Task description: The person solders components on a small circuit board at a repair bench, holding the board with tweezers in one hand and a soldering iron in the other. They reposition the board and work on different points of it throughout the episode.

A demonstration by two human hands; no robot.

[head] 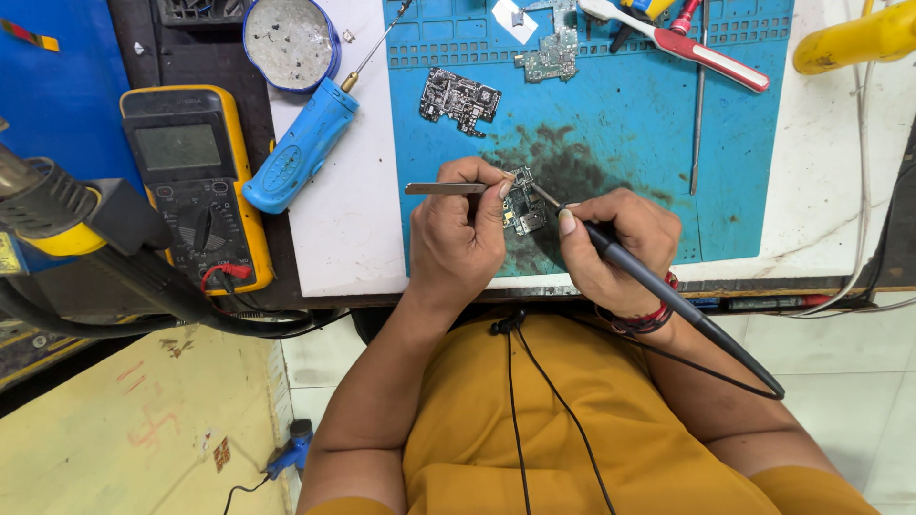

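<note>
The small board (pixel 524 202) lies on the blue mat (pixel 611 124) between the two hands, at the mat's near edge. The left hand (pixel 458 234), at the board's 9 o'clock, is closed on tweezers (pixel 445 188) whose long axis runs 9 to 3 o'clock, tips on the board's upper edge. The right hand (pixel 615 243), at 4 o'clock, holds a soldering iron (pixel 668 296) pen-fashion; its axis runs from 4 to 10 o'clock, tip touching the board. Both hands sit equally near.
</note>
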